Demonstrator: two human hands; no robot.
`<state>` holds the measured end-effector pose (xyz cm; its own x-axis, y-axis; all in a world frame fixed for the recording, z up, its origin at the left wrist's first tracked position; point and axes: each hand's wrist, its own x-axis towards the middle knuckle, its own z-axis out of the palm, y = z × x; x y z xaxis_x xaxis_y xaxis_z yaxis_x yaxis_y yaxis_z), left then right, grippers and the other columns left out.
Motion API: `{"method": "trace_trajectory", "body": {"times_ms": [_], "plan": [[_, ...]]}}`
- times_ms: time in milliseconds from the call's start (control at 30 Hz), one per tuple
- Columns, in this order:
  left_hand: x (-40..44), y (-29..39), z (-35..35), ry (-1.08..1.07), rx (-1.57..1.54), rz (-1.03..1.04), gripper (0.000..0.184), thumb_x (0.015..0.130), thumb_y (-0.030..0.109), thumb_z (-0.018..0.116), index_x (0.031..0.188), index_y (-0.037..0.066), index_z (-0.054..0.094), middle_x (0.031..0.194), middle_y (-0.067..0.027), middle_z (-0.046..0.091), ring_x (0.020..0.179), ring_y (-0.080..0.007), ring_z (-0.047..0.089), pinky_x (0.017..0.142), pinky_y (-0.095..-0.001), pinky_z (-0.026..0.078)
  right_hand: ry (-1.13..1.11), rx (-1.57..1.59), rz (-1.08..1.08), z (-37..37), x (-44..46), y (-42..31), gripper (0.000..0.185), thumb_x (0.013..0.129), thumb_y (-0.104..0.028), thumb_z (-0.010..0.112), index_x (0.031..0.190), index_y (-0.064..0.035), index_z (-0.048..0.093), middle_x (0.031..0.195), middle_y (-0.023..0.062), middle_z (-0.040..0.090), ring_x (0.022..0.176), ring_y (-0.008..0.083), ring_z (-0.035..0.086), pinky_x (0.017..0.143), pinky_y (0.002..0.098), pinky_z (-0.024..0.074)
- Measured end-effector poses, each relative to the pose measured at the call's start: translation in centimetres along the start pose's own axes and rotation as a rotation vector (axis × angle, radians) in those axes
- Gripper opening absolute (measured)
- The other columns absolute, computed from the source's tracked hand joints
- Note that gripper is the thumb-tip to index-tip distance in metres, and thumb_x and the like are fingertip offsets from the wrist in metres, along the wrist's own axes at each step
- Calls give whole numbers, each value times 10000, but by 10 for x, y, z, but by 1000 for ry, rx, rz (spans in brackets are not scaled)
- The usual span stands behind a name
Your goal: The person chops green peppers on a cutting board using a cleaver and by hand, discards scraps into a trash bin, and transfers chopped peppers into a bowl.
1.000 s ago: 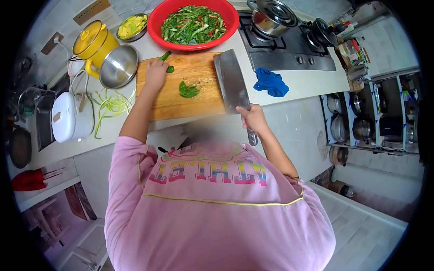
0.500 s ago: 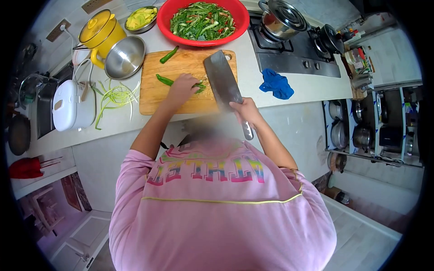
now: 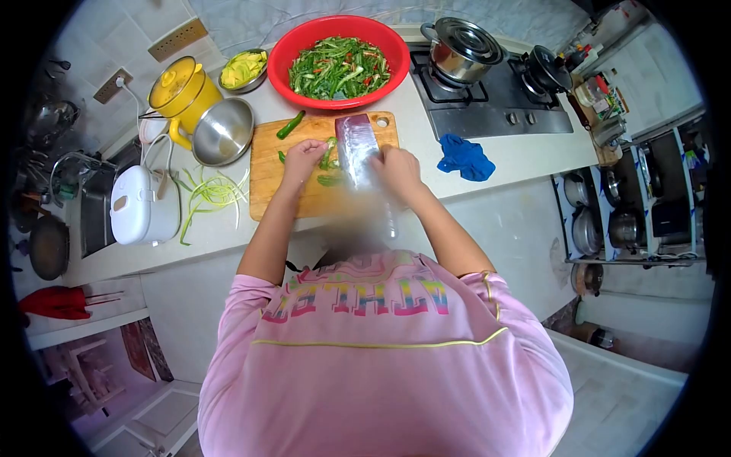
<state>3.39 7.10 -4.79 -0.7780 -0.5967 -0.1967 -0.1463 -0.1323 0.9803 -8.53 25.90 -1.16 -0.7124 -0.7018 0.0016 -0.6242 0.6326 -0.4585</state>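
My right hand [image 3: 397,172] grips the cleaver [image 3: 356,148], its wide blade over the right part of the wooden cutting board [image 3: 264,186]. My left hand [image 3: 304,158] is over the middle of the board with its fingers pinched together; what they hold, if anything, is too small to name. Cut green pepper pieces [image 3: 329,158] lie between that hand and the blade. A whole green pepper [image 3: 291,125] rests near the board's back edge. Part of another pepper [image 3: 281,156] shows just left of my left hand. The cleaver's handle is blurred.
Behind the board stands a red basin [image 3: 277,65] of cut greens. Further left are a metal bowl [image 3: 222,132], a yellow pot [image 3: 177,90], green peelings [image 3: 209,192] and a white appliance [image 3: 140,207]. On the right are a blue cloth [image 3: 465,158] and a stove with a lidded pot [image 3: 461,52].
My left hand has lifted from the pepper pieces and shifted slightly left and back. The cleaver has turned and moved nearer the pieces. My right hand has moved left and closer to the blade.
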Motion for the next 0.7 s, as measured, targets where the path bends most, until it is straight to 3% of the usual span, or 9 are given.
{"method": "trace_trajectory", "body": {"times_ms": [100, 200, 300, 500, 600, 700], "plan": [[-8, 10, 10, -5, -52, -22, 135, 863, 154, 623, 925, 36, 646, 730, 47, 573, 585, -25, 452, 543, -167, 356, 28, 666, -65, 34, 33, -7, 264, 784, -268, 669, 864, -21, 625, 763, 126, 656, 710, 232, 648, 601, 361, 506], [-6, 4, 14, -39, -99, -28, 139, 879, 167, 603, 937, 45, 636, 729, 51, 570, 596, -25, 455, 552, -166, 365, -250, 1119, 133, 28, 36, -30, 164, 808, -174, 654, 892, -42, 607, 770, 39, 636, 679, 137, 622, 558, 275, 489], [-12, 6, 16, -44, -123, -56, 137, 887, 175, 592, 943, 54, 623, 743, 53, 569, 615, -26, 460, 565, -161, 374, -349, 1204, 140, 34, 38, -29, 115, 851, -126, 609, 946, -64, 592, 800, -5, 613, 688, 85, 600, 560, 216, 476], [-17, 6, 13, -61, -145, -145, 120, 896, 181, 582, 944, 75, 612, 763, 51, 565, 628, -29, 465, 574, -157, 380, -545, 1562, 233, 44, 35, -14, 79, 879, -89, 562, 947, -61, 587, 828, 24, 630, 714, 110, 615, 609, 247, 500], [-13, -2, 15, -6, -71, -100, 102, 868, 118, 609, 949, 56, 601, 769, 39, 568, 640, -41, 483, 590, -176, 409, -523, 1625, 279, 49, 34, -11, 80, 874, -76, 564, 946, -52, 588, 833, 32, 635, 715, 116, 618, 624, 262, 509], [-11, -8, 22, 137, 195, 335, 118, 809, 38, 645, 924, 26, 622, 771, 6, 580, 661, -68, 525, 616, -208, 453, -472, 1632, 303, 57, 33, -8, 92, 866, -62, 573, 955, -43, 589, 830, 40, 636, 703, 117, 616, 605, 250, 508]]}}
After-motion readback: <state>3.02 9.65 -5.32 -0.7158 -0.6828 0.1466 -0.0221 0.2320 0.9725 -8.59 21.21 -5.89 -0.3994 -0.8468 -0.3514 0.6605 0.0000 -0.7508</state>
